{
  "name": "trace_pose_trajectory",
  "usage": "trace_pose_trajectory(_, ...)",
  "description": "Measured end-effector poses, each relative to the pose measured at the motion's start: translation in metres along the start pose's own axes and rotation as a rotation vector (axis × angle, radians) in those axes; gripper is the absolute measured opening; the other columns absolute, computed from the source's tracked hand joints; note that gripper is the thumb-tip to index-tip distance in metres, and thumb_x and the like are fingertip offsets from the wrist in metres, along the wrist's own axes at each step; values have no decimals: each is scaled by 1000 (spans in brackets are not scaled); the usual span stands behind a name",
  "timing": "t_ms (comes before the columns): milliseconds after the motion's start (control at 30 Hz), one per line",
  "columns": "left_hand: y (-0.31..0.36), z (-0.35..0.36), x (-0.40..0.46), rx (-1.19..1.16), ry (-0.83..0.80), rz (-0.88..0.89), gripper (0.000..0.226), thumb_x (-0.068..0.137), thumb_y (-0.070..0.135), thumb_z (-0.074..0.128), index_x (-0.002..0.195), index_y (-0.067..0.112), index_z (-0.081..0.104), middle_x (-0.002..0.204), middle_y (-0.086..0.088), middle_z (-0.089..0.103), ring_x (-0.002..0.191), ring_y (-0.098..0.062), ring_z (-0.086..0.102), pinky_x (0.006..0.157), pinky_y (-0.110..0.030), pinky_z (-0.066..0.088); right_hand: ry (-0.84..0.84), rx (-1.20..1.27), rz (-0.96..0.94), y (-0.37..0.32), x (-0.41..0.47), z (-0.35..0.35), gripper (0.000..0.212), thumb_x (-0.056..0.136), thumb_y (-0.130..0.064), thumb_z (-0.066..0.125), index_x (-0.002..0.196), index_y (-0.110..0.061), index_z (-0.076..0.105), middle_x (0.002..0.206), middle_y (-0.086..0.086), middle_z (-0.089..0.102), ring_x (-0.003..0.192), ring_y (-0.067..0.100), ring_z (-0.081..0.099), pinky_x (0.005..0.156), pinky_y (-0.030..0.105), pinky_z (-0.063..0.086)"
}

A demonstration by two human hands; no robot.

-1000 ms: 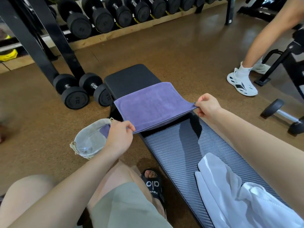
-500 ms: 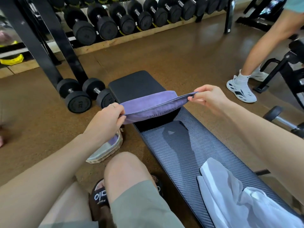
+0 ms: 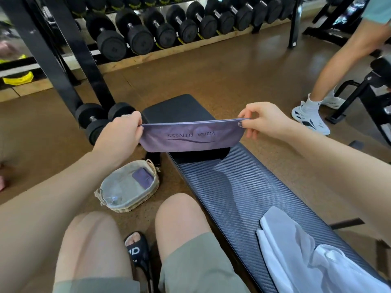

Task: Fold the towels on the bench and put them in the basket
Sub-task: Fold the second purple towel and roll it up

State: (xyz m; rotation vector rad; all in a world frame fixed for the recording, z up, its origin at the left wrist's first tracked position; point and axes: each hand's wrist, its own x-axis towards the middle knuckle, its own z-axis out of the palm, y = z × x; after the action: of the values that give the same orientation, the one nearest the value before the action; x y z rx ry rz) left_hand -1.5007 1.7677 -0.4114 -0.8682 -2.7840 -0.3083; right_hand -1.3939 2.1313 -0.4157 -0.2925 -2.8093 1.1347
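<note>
A purple towel (image 3: 190,137) with upside-down "YOGA FITNESS" lettering hangs folded in the air above the far part of the black bench (image 3: 239,187). My left hand (image 3: 120,134) pinches its left end and my right hand (image 3: 262,120) pinches its right end, stretching the top edge taut. On the floor left of the bench sits a lined wicker basket (image 3: 127,205) holding one small folded purple towel (image 3: 142,178). A crumpled white towel (image 3: 306,254) lies on the near end of the bench.
Two dumbbells (image 3: 95,119) lie on the floor by a black rack post (image 3: 53,56); a long dumbbell rack (image 3: 169,28) runs behind. Another person's leg and white shoe (image 3: 311,119) stand at the right near black equipment (image 3: 370,92). My knees and a black sandal (image 3: 136,248) are below.
The towel went from lying spread on the bench to hanging lifted between both hands, its printed side now facing me. Both hands rose. The basket is now fully in view.
</note>
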Motion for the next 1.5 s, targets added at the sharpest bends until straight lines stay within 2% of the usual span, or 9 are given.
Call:
trace_pose_trajectory(133, -4, -17, 15, -9, 81, -42, 9, 101, 16, 50, 97, 7, 52, 88, -18, 62, 82, -40, 59, 72, -51, 51, -8, 267, 27, -21, 14, -11, 16, 89, 2, 69, 82, 0, 55, 85, 28, 72, 84, 31, 77, 76, 37, 63)
trace_pose_trajectory(267, -5, -40, 31, -95, 284, -57, 10, 101, 17, 53, 99, 9, 58, 89, -15, 66, 84, -36, 60, 76, -49, 51, 229, 174, -152, -37, 29, -38, 15, 89, 0, 67, 84, 6, 54, 92, 16, 74, 81, 19, 77, 75, 32, 61)
trace_pose_trajectory(400, -4, -43, 39, -59, 253, -50, 11, 100, 17, 54, 94, 9, 59, 90, -16, 66, 86, -36, 58, 76, -48, 47, 244, 11, -166, -38, 32, -44, 12, 90, -2, 64, 83, 3, 56, 91, 11, 76, 77, 8, 75, 80, 30, 61)
trace_pose_trajectory(567, 4, -49, 47, -1, 269, 2, 8, 97, 14, 59, 93, 7, 57, 92, -17, 64, 82, -31, 53, 72, -44, 44, 277, 51, -143, -29, 35, -49, 13, 91, -1, 62, 81, -3, 54, 92, 11, 74, 80, 16, 77, 82, 43, 62)
trace_pose_trajectory(767, 3, -45, 64, 84, 235, 91, 9, 92, 12, 63, 89, 7, 56, 90, -20, 63, 84, -41, 57, 72, -49, 48, 226, 55, -79, -20, 41, -55, 14, 92, 0, 64, 84, 7, 55, 90, 16, 75, 78, 15, 77, 77, 35, 63)
trace_pose_trajectory(900, 5, -26, 87, 88, 203, 95, 13, 91, 13, 64, 86, 9, 53, 89, -19, 63, 83, -41, 58, 70, -48, 47, 243, -38, -50, -13, 60, -56, 21, 91, -3, 63, 74, -9, 53, 89, 14, 76, 76, 11, 76, 79, 38, 63)
trace_pose_trajectory(1200, 34, -14, 166, -59, 375, 87, 5, 92, 11, 53, 96, 8, 52, 98, -20, 59, 92, -43, 54, 72, -45, 39, 626, -154, -142, -6, 52, -95, 3, 82, -18, 52, 83, -17, 55, 79, 8, 71, 74, 22, 70, 77, 44, 57)
trace_pose_trajectory(1367, 23, 64, 111, 65, 183, 259, 17, 89, 12, 58, 98, 16, 44, 100, -14, 51, 79, -43, 59, 60, -50, 49, 465, -395, -222, 41, -42, -13, 6, 82, -10, 57, 77, -10, 57, 73, 5, 58, 68, 29, 55, 61, 40, 44)
trace_pose_trajectory(1500, -8, 144, 49, 145, -130, 224, 28, 89, 12, 63, 101, 19, 39, 103, -10, 43, 56, -38, 57, 45, -36, 37, 153, -517, -261, 78, -111, 94, 9, 83, -13, 54, 75, -13, 53, 76, 3, 54, 73, 30, 54, 60, 39, 46)
